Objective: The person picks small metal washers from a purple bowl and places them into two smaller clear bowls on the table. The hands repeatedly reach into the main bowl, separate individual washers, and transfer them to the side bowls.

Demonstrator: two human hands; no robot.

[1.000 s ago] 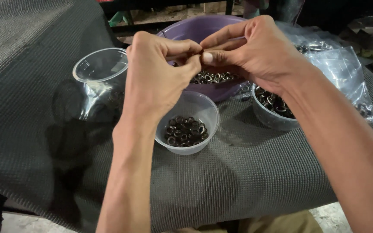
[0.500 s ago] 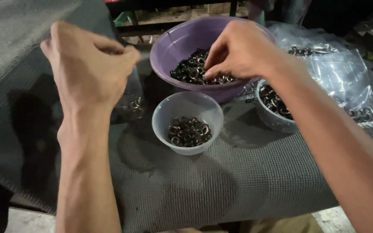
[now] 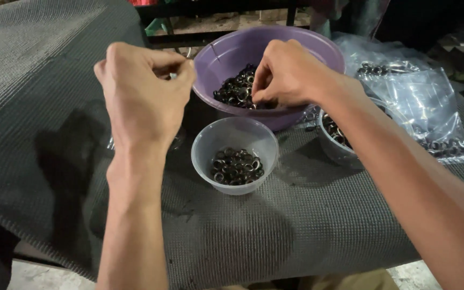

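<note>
My right hand [image 3: 288, 72] reaches into a purple bowl [image 3: 226, 51] and its fingertips pinch at the pile of small dark metal rings [image 3: 236, 91] inside. My left hand [image 3: 143, 94] hovers left of the purple bowl with the fingers curled together; something small and pale shows at the fingertips, too small to identify. In front of the purple bowl stands a small clear bowl [image 3: 205, 142] with more metal rings [image 3: 236, 166] in its bottom.
Another clear bowl of rings [image 3: 335, 147] sits under my right forearm. Clear plastic bags [image 3: 414, 96] with rings lie at the right. A clear cup is mostly hidden behind my left hand. Everything rests on a dark grey mesh mat [image 3: 307, 225].
A second ago both hands met above the small clear bowl. They have parted: the left moved left, over the clear cup, and the right dropped into the purple bowl.
</note>
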